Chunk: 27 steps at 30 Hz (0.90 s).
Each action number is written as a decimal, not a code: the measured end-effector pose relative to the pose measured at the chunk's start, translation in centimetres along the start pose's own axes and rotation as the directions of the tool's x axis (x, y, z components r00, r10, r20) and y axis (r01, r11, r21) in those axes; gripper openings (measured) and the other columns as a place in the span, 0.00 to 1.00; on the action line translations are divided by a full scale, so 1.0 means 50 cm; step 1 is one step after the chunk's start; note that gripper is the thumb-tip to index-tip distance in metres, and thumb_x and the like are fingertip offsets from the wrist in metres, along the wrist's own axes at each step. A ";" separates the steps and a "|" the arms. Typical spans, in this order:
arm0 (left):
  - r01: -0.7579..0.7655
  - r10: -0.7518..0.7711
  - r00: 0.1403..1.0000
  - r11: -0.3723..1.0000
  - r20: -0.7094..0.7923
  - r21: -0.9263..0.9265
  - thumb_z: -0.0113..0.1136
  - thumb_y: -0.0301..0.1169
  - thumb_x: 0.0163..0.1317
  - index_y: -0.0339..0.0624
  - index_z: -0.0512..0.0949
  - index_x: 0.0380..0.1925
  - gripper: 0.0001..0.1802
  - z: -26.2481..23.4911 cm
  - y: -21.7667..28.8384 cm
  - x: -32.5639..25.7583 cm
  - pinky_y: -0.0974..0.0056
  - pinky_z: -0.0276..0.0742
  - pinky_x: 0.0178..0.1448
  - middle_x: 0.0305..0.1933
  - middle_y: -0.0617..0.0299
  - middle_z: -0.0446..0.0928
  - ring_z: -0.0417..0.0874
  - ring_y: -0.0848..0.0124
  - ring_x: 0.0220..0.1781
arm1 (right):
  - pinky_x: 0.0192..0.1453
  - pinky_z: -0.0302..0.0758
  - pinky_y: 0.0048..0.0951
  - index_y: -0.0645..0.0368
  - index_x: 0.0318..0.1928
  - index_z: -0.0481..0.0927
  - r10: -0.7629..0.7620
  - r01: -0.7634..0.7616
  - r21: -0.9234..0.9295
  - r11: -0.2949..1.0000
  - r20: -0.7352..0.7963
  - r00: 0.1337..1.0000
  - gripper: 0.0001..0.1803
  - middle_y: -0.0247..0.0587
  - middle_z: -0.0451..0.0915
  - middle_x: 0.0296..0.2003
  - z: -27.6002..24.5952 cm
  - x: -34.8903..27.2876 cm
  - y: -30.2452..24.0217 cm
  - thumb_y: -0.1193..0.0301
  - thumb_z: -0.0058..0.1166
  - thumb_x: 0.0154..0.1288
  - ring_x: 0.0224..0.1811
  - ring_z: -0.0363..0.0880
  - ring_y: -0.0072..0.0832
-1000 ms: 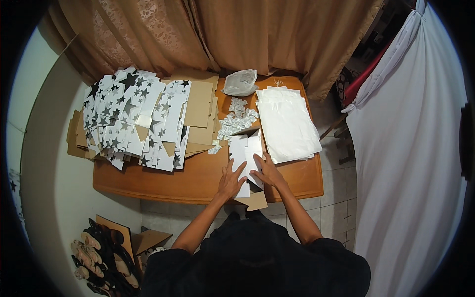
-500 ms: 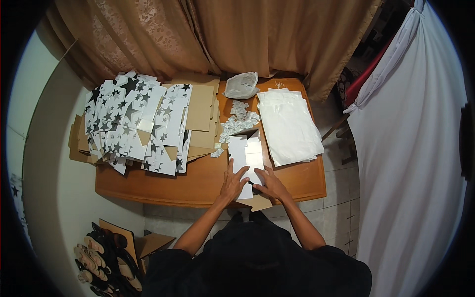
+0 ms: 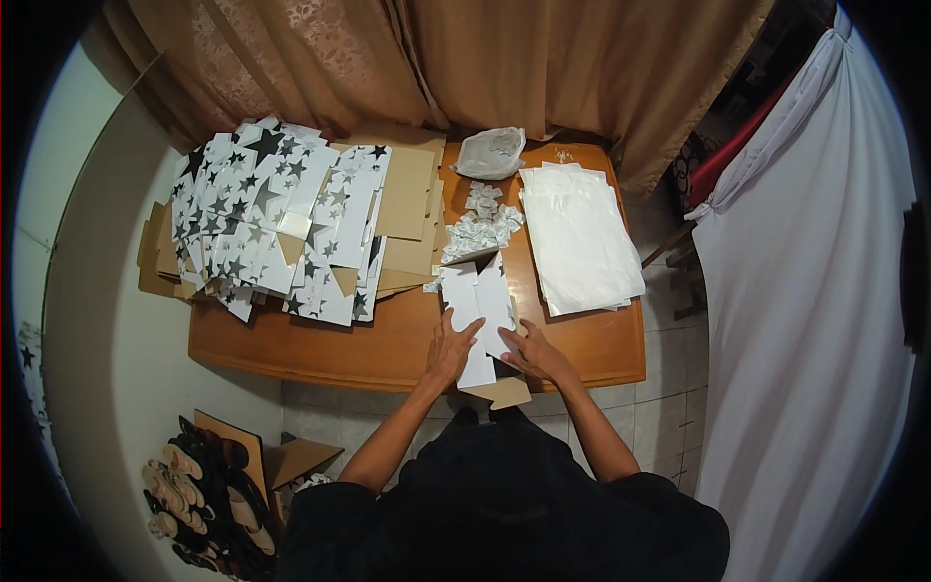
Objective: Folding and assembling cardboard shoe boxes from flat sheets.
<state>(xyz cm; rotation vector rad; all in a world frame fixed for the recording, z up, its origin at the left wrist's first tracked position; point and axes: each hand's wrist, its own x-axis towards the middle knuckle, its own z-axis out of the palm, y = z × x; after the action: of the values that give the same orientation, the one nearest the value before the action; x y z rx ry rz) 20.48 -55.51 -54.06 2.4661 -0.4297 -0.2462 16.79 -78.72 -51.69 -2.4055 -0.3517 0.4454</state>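
A partly folded carton (image 3: 470, 335) lies at the table's front edge, its two long white panels folded inward and a brown flap (image 3: 501, 392) sticking out toward me. My left hand (image 3: 448, 357) grips the carton's left side, fingers along the outer edge and thumb on the white panel. On the opposite side my right hand (image 3: 535, 353) holds the right panel, its thumb and fingertips on the board. A dark gap shows between the panels near my right thumb. The far end of the carton touches a heap of small white sachets (image 3: 482, 233).
Star-printed cartons (image 3: 262, 209) lie piled on the left over brown cardboard (image 3: 405, 199). A stack of white sheets or bags (image 3: 582, 238) covers the right of the wooden table (image 3: 291, 344). A clear plastic bag (image 3: 490, 153) sits at the back. Shoes (image 3: 184, 485) stand lower left.
The right white panel has swung inward and now lies closer to the left one. Both hands have stayed on the carton. The whole view has shifted slightly.
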 end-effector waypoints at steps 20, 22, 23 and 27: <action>-0.231 0.232 0.973 0.970 -0.005 0.074 0.61 0.35 0.68 0.68 0.80 0.58 0.20 0.033 -0.036 0.021 0.21 0.44 0.73 0.77 0.42 0.56 0.52 0.35 0.79 | 0.61 0.69 0.50 0.53 0.44 0.86 0.007 0.001 -0.120 0.993 0.071 0.997 0.13 0.42 0.83 0.48 -0.049 -0.001 -0.061 0.59 0.58 0.69 0.56 0.77 0.42; -0.268 0.266 0.963 0.961 0.045 0.063 0.63 0.34 0.66 0.66 0.82 0.56 0.18 0.025 -0.022 0.021 0.21 0.46 0.73 0.77 0.43 0.57 0.53 0.34 0.79 | 0.57 0.71 0.48 0.55 0.44 0.85 0.088 -0.081 -0.151 0.985 0.044 0.995 0.13 0.44 0.83 0.44 -0.043 0.005 -0.055 0.60 0.57 0.70 0.54 0.79 0.43; -0.270 0.267 0.963 0.961 0.046 0.063 0.63 0.34 0.66 0.66 0.82 0.56 0.18 0.021 -0.016 0.021 0.21 0.46 0.73 0.77 0.43 0.57 0.53 0.34 0.79 | 0.55 0.72 0.48 0.56 0.44 0.84 0.124 -0.121 -0.151 0.981 0.009 0.992 0.14 0.45 0.82 0.44 -0.037 0.007 -0.053 0.60 0.57 0.70 0.53 0.79 0.44; -0.295 0.292 0.954 0.954 0.062 0.050 0.63 0.34 0.66 0.64 0.83 0.53 0.16 0.013 -0.010 0.023 0.21 0.48 0.73 0.76 0.43 0.57 0.52 0.32 0.78 | 0.54 0.72 0.48 0.58 0.44 0.83 0.088 -0.109 -0.144 0.984 -0.146 0.985 0.15 0.46 0.80 0.43 -0.007 0.003 -0.047 0.59 0.58 0.69 0.51 0.78 0.46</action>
<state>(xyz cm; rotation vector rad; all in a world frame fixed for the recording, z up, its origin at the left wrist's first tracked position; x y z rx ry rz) 21.48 -55.90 -54.97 2.4160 -0.8296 -0.1786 16.76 -77.11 -49.95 -2.5940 -0.2115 0.3008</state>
